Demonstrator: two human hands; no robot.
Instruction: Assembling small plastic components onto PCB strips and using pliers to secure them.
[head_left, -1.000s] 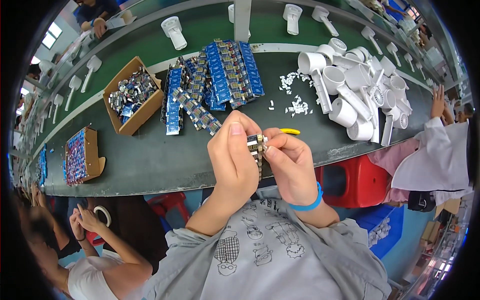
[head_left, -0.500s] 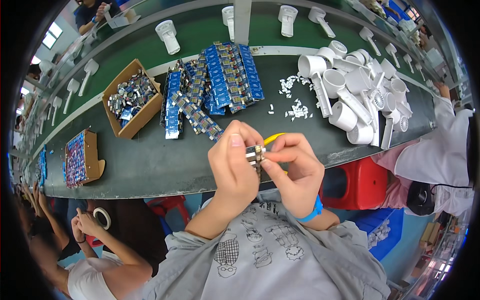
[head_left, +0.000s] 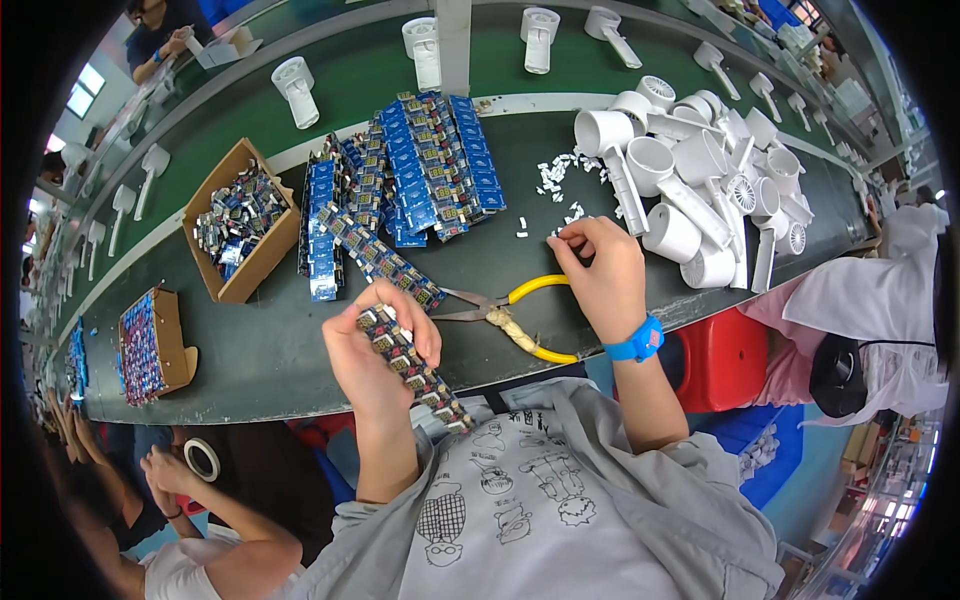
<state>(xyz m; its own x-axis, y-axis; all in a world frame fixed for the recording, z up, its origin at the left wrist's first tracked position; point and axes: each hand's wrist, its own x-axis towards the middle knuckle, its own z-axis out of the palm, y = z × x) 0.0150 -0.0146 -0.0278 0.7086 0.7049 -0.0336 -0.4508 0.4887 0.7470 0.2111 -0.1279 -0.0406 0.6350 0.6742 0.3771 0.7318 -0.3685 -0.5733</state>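
Note:
My left hand point(head_left: 365, 355) is closed round a strip of small circuit boards point(head_left: 420, 378), which slants down toward my shirt. The fingers of my right hand point(head_left: 608, 275) are pinched together at the near edge of a scatter of tiny white plastic pieces point(head_left: 551, 180); whatever lies between the fingertips is too small to make out. Between my hands, pliers point(head_left: 512, 328) with yellow handles lie on the dark bench, jaws apart. Beyond the left hand, another circuit-board strip point(head_left: 375, 255) rests against a heap of blue board panels point(head_left: 410, 170).
White handheld fan housings point(head_left: 690, 185) are piled at the right. An open cardboard box point(head_left: 237, 285) of small boards stands at the left, with a second box point(head_left: 178, 345) nearer the edge. More fan housings point(head_left: 295, 88) stand on the green belt behind. A red stool point(head_left: 725, 355) is at the right.
My hands have parted: the left drew down and left with the strip, the right reached out to the white pieces. The pliers, mostly hidden before, now show fully. The view has shifted slightly.

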